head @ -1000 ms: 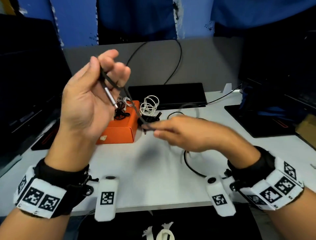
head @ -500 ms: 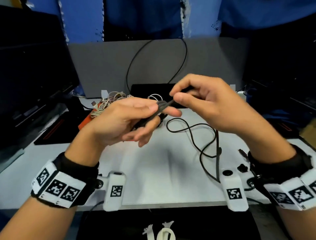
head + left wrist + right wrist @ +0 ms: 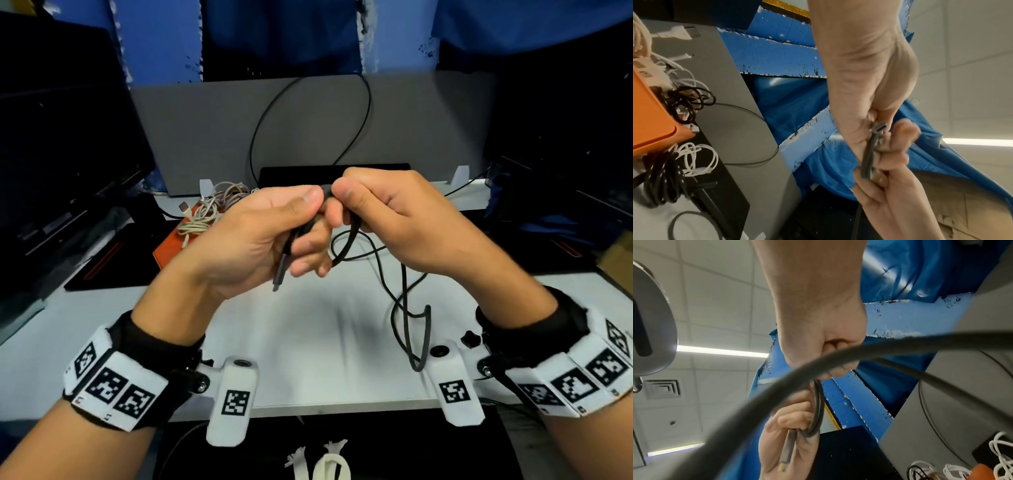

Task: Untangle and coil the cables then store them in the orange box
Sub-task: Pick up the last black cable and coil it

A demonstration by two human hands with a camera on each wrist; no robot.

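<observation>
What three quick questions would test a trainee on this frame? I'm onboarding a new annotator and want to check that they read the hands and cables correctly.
1. True or false: both the left hand and the right hand hold the black cable.
2. Multiple choice: where does the metal connector of the black cable sit? A) in the orange box B) sticking out below the left hand C) flat on the white table
3. Short answer: what lies on top of the orange box in the head view?

Key: 1 true; 2 B; 3 a bundle of beige cables.
</observation>
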